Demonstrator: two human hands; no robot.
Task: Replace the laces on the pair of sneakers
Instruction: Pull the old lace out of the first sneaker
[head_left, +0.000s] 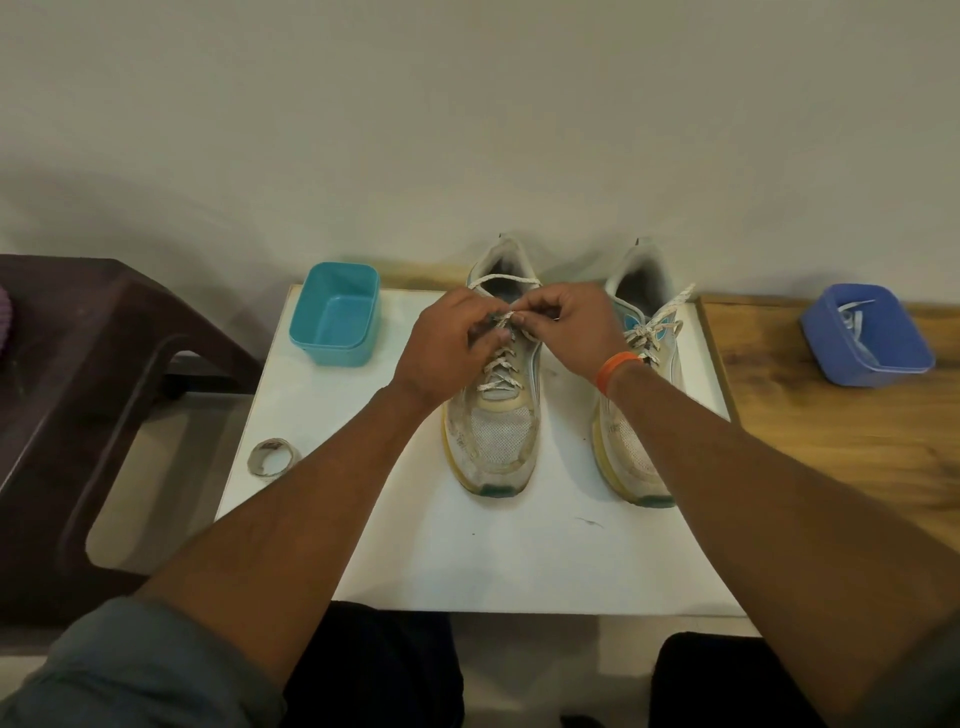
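up close, two worn white mesh sneakers stand side by side on a white board (519, 561), toes toward the person, with yellowed soles and a teal patch at each toe. the left sneaker (493, 441) is threaded with a pale speckled lace (497, 366) that crosses in neat rungs up the tongue; one loop of it arches over the open collar. the left hand (441, 348) and the right hand (569, 330) meet above the top eyelets, fingers curled, each pinching that lace where its ends cross. the right wrist wears an orange band (615, 366). the right sneaker (631, 457) has teal side panels and a matching lace (657, 325), one end lying loose up toward the heel. a teal tub (335, 317) sits on the board's far left corner, a tape roll (272, 457) nearer its left edge. well to the right, on the wooden top (831, 441), a blue tub (865, 338) holds pale laces.
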